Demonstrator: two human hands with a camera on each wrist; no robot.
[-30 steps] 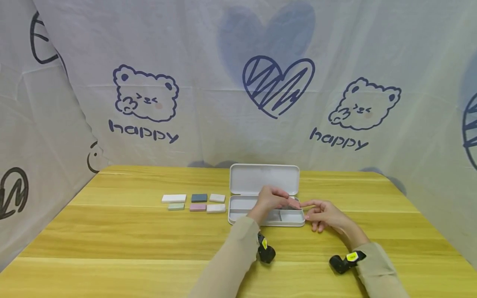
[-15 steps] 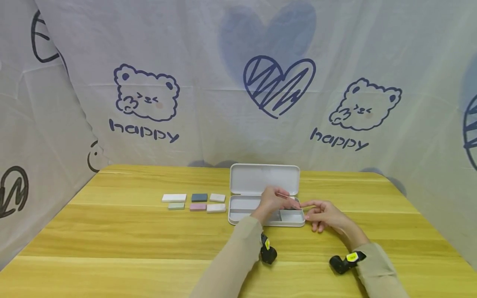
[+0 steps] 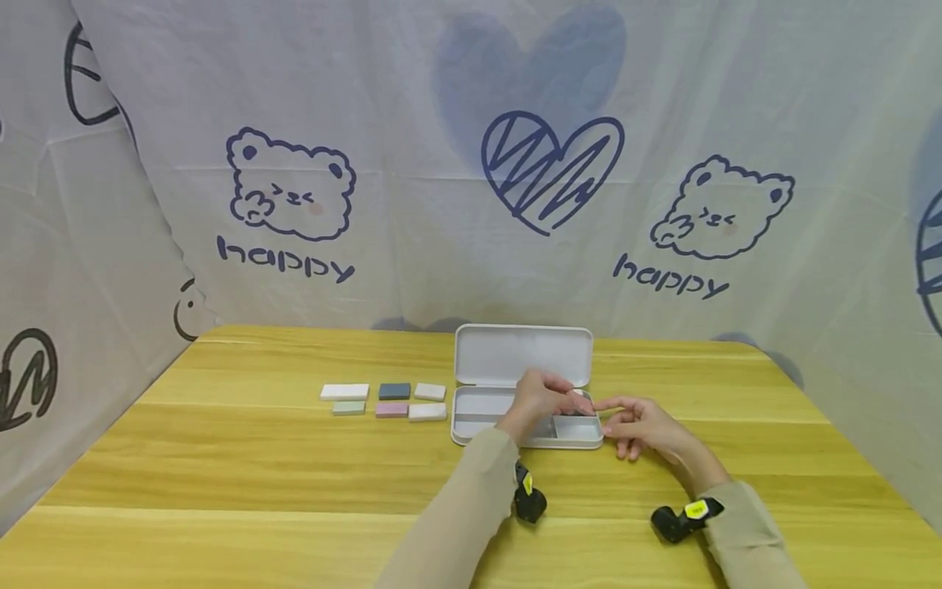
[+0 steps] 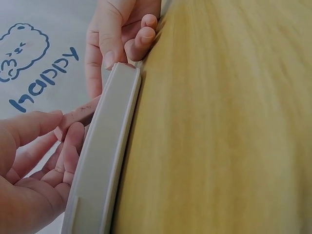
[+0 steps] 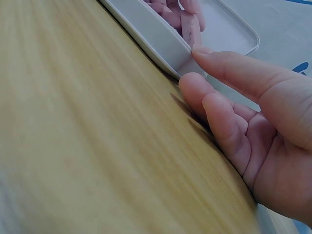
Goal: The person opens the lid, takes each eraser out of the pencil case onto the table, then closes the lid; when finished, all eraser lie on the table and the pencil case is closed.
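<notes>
A white hinged box (image 3: 524, 443) stands with its lid (image 3: 522, 352) raised and its tray divided into compartments. Over the back right compartment my left hand (image 3: 533, 398) pinches a small pink rectangular block (image 4: 80, 116) between thumb and fingers. The block is tilted, its far end close to the box's right end. My right hand (image 3: 651, 427) touches that right end with its fingertips, index finger stretched along it. In the right wrist view, one fingertip rests at the box's corner beside the pink block (image 5: 191, 30).
Left of the box, several small blocks lie in two rows: a long white block (image 3: 344, 393), a dark blue one (image 3: 394, 391), a pale green one (image 3: 348, 407), a purple one (image 3: 392, 410) and others off-white. A printed curtain (image 3: 412, 245) hangs behind the wooden table (image 3: 257, 483).
My left hand has shifted slightly right with the pink block, which now sits more behind its fingers. The right hand has stayed at the box's end.
</notes>
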